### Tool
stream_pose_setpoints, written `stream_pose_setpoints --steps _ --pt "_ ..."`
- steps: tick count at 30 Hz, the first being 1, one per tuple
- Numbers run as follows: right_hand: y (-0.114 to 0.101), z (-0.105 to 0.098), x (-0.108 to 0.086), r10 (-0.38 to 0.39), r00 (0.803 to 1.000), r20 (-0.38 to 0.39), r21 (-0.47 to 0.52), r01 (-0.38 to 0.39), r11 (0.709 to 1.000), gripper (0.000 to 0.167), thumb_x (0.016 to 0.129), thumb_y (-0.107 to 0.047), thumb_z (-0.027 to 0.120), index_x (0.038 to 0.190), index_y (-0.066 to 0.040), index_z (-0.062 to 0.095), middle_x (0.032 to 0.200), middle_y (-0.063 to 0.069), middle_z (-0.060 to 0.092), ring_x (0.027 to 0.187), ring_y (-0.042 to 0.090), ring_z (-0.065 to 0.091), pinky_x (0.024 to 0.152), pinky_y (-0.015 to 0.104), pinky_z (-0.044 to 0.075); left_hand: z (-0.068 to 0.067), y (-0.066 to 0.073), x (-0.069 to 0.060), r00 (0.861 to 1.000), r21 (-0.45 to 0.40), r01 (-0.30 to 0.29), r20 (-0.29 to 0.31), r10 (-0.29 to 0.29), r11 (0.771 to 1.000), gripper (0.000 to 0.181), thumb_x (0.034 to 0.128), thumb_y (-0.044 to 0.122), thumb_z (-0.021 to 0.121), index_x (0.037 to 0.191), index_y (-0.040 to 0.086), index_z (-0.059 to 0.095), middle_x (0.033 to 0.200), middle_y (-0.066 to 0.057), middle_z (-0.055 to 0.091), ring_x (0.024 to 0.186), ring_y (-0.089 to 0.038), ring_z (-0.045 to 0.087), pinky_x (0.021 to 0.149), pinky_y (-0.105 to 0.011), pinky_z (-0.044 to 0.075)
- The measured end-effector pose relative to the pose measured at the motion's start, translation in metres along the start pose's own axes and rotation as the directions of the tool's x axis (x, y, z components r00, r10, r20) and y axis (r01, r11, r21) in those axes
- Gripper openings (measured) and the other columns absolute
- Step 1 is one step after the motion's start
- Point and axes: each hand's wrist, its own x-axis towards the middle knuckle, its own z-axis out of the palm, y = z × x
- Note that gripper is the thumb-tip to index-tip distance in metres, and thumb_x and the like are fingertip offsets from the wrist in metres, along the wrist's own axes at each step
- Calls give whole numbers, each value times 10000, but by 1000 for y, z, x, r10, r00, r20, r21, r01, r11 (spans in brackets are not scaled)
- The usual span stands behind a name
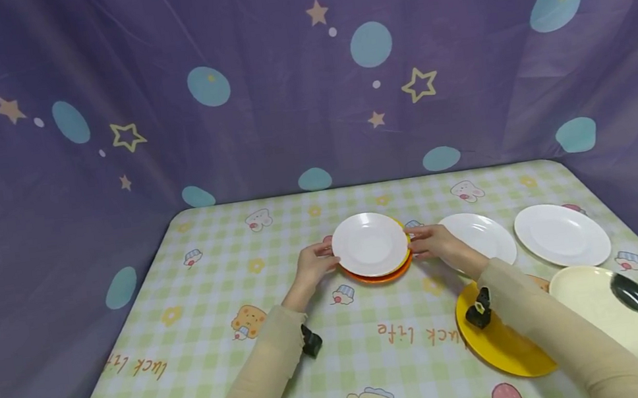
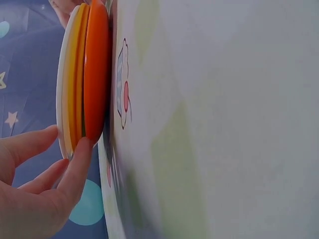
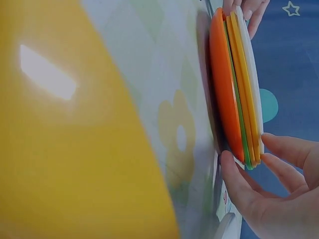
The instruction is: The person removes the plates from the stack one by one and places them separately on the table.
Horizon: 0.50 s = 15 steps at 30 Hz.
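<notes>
A stack of small plates is near the far middle of the table, between my two hands. A white plate [image 1: 369, 244] tops it, with yellow plates [image 3: 246, 94] beneath, then a green rim [image 3: 237, 82] and an orange plate [image 2: 95, 69] at the bottom, close to the cloth. My left hand [image 1: 311, 269] holds the stack's left edge, its fingertips spread from the white rim to the orange side. On the opposite edge, my right hand [image 1: 439, 244] holds the stack, fingertips at the upper rims and another digit low by the orange plate.
To the right lie two white plates [image 1: 488, 241] [image 1: 562, 235], a large yellow plate [image 1: 507, 348] under the right forearm, and a cream plate [image 1: 596, 311] with a dark green patch. A checked cloth [image 1: 210, 385] covers the table; a purple curtain [image 1: 287, 136] hangs behind.
</notes>
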Motion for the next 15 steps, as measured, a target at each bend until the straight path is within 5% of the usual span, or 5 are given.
stream_pose_setpoints --steps 8,15 --pt "-1 6 9 56 997 -47 -1 -56 998 508 845 2 548 1317 33 364 1236 289 384 675 37 566 793 344 511 -3 -1 3 999 -86 1 -50 -5 996 362 709 -115 617 1068 -98 581 799 -155 590 553 -91 550 624 -280 549" --pt "-1 8 10 62 997 -52 -27 -63 998 492 846 -21 557 1310 9 393 1316 290 329 701 20 554 749 274 525 -5 1 1 999 -138 17 -41 -23 990 424 708 -140 619 1123 -81 554 764 -124 565 495 -79 542 586 -263 548"
